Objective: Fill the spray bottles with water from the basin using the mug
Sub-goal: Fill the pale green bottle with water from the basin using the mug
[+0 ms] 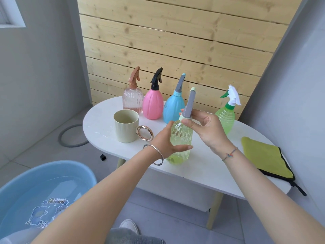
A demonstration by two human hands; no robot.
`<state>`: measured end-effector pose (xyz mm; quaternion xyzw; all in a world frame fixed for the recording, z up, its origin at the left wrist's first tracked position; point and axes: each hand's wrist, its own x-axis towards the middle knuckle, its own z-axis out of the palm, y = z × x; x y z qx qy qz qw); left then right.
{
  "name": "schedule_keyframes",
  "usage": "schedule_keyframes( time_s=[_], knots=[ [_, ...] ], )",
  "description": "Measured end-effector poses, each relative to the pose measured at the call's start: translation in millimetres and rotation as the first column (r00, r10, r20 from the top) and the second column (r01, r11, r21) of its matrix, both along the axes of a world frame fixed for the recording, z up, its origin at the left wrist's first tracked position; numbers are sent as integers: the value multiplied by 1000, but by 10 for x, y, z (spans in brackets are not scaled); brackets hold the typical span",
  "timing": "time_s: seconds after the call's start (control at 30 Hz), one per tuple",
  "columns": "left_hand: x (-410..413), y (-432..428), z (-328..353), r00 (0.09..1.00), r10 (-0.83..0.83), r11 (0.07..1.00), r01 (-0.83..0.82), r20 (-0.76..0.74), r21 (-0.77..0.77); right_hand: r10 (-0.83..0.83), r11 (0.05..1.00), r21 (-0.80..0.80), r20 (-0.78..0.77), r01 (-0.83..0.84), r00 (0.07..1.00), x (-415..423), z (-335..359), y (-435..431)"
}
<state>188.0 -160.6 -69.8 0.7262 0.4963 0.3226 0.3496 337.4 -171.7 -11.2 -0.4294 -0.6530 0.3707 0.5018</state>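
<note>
A clear yellow-green spray bottle (182,136) stands near the front of the white oval table (202,169). My left hand (165,141) wraps around its body. My right hand (204,127) pinches the pale green collar under its grey sprayer head (190,103). A beige mug (125,125) with a gold ring handle sits upright to the left of the bottle. Behind stand a clear pink ribbed bottle (132,99), a solid pink bottle (152,104) and a blue bottle (173,108). A green bottle (226,115) with a white trigger stands at the right. A blue basin (35,191) holding water sits on the floor at lower left.
A folded yellow-green cloth (263,155) with black edging lies on the table's right end. A wooden slat wall (175,41) rises behind the table. A grey ring (70,136) lies on the floor left of the table. My shoe (129,226) shows below.
</note>
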Motion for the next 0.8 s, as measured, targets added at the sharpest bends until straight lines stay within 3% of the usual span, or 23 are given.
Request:
schedule_keyframes(
  time_s=[0.17,0.43,0.63,0.8],
  knots=[
    [24,-28,3,1000,17,1000,-17,18,25,-139,988,77,35,136,990,-54,-50,-20],
    [51,-58,-48,996,78,988,-83,45,133,-192,978,109,145,177,971,-68,-10,-63],
    [-92,62,73,999,-41,999,41,5,26,-216,975,72,131,209,968,54,96,3],
    [-229,415,405,999,44,999,-44,25,10,-255,966,82,111,247,960,333,440,286]
  ],
)
